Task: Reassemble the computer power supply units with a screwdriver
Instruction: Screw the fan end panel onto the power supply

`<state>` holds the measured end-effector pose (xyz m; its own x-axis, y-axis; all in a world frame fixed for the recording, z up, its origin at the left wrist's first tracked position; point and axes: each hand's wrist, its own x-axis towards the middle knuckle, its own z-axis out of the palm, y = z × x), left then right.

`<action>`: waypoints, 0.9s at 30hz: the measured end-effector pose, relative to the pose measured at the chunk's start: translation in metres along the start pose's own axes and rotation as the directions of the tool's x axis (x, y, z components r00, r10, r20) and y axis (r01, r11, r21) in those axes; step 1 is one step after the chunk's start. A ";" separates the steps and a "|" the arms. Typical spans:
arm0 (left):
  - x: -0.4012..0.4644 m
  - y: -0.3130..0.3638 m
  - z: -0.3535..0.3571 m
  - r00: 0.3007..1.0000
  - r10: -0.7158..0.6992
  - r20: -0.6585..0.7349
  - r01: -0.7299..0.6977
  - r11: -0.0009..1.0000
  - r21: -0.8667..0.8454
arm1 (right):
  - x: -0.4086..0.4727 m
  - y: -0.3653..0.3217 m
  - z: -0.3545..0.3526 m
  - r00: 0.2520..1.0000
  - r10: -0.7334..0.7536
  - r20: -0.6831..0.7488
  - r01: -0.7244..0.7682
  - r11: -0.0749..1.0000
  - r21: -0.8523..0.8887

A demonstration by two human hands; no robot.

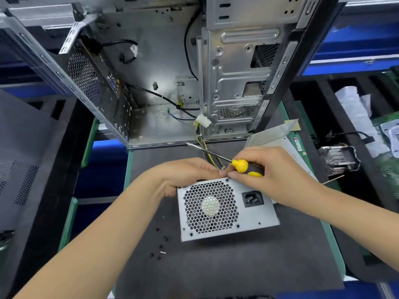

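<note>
No writing is showing clearly enough to read anywhere; the small labels on the green boards at the right edge are too blurred to make out.

The power supply (227, 209) is sitting on the dark mat (216, 266) covering the bench, its fan grille and power socket facing up toward the camera, with its bundle of yellow and black wires (207, 152) running from behind it into the open computer case (172, 72) standing just beyond.

The left hand (185, 175) is curling over the top left edge of the power supply, fingers wrapping along the far side and gripping it. The right hand (272, 171) is closing around the yellow and black handle of the screwdriver (241, 166), holding it in the palm while its thumb and forefinger are pinching together at the top edge of the power supply, touching the left fingertips; whether anything is between them cannot be told. The screwdriver shaft is pointing up and left, away from the unit, its tip over the mat near the case's bottom edge.

Several small black screws (160, 247) are lying loose on the mat, near the lower left corner of the power supply.
</note>
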<state>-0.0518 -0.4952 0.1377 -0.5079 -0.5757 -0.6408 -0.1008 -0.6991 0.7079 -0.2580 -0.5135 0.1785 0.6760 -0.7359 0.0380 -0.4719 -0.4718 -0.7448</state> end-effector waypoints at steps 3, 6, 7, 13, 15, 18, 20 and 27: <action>0.000 -0.001 -0.001 1.000 0.008 0.011 -0.008 1.000 -0.008 | 0.000 -0.001 0.003 0.998 -0.063 -0.002 0.063 0.995 -0.075; 0.000 -0.001 -0.001 1.000 0.006 -0.003 -0.006 1.000 -0.005 | 0.000 0.000 0.005 0.995 -0.096 -0.008 0.094 0.990 -0.100; 0.001 -0.002 -0.002 1.000 0.009 -0.002 -0.009 1.000 0.004 | 0.000 0.000 0.005 0.995 -0.103 -0.007 0.102 0.989 -0.107; -0.001 0.002 -0.001 0.999 0.038 0.025 -0.039 0.997 0.063 | -0.002 0.000 0.002 0.983 -0.176 0.051 0.182 0.966 -0.182; -0.001 0.003 -0.002 0.999 0.052 0.017 -0.053 0.994 0.100 | -0.002 0.000 0.001 0.981 -0.181 0.077 0.193 0.956 -0.220; 0.000 0.003 -0.002 0.999 0.039 0.020 -0.042 0.990 0.131 | -0.001 -0.001 -0.001 0.977 -0.182 0.113 0.205 0.947 -0.247; 0.000 0.003 -0.002 0.999 0.038 0.032 -0.042 0.989 0.145 | 0.000 -0.002 -0.002 0.976 -0.176 0.131 0.205 0.943 -0.260; 0.000 0.005 -0.001 0.998 0.041 0.055 -0.051 0.982 0.182 | -0.001 -0.014 -0.003 0.944 -0.252 0.215 0.323 0.844 -0.429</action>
<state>-0.0518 -0.4994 0.1408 -0.5579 -0.5799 -0.5937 -0.2287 -0.5802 0.7817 -0.2543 -0.5078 0.1909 0.8783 -0.4714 0.0799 -0.4229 -0.8439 -0.3301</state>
